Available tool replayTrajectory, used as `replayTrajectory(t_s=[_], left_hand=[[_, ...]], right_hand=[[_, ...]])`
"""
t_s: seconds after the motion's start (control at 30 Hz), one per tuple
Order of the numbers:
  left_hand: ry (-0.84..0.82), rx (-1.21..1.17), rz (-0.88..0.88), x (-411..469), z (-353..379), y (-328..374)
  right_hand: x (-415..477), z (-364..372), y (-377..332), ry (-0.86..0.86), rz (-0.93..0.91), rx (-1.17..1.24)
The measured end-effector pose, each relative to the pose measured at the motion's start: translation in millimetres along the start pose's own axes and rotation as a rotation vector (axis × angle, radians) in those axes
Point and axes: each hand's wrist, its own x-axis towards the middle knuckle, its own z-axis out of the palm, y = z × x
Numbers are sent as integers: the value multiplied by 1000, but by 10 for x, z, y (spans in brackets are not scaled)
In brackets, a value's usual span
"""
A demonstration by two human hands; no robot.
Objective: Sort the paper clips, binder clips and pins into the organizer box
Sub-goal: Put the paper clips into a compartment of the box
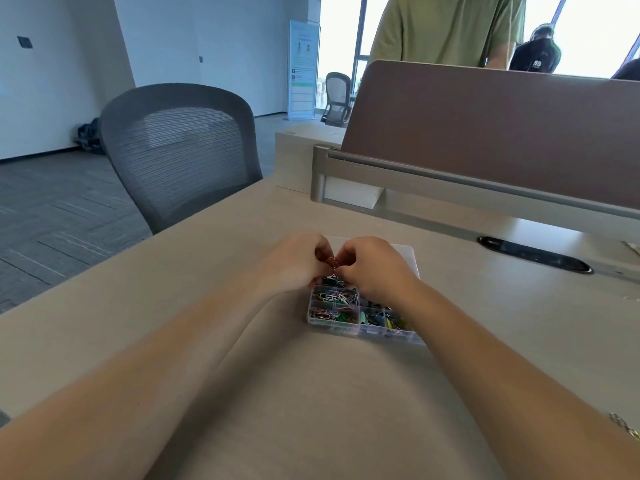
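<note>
Both hands meet just above the far left corner of the clear plastic compartmented organizer box [372, 333], which sits on the pale beige desk [311, 393] a little right of centre, with what looks like its flat clear lid [407, 252] lying open on the far side. The left hand [298, 263] and the right hand [375, 270] have their fingers curled in, and together they pinch a small tangle of reddish-brown wire clips [330, 261] held between the fingertips, clear of the box. Whether these are paper clips linked together is too small to tell, though the two-handed hold suggests they are being pulled apart. The near left compartments already hold multicoloured paper clips [334, 303], and the right compartments hold green and dark pieces [375, 317], possibly binder clips. The step in hand therefore looks like separating one cluster before dropping it in, with sorting well along. The next move calls for freeing the pieces without flicking them away, then lowering them into the compartment of their own kind rather than onto the mixed colours. A short string of small metallic links [625, 429] lies at the near right edge of the desk, well apart from the box, and may still need collecting.
</note>
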Motion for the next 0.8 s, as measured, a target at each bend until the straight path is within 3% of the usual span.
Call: replayTrajectory(t_s=[0.4,0.8], left_hand=[[-60,108,27,8,10,-14],[-6,155,67,-21,-2,-21]], right_hand=[[-19,-15,23,-26,-38,-74],[-35,-26,30,-49,-51,-117]])
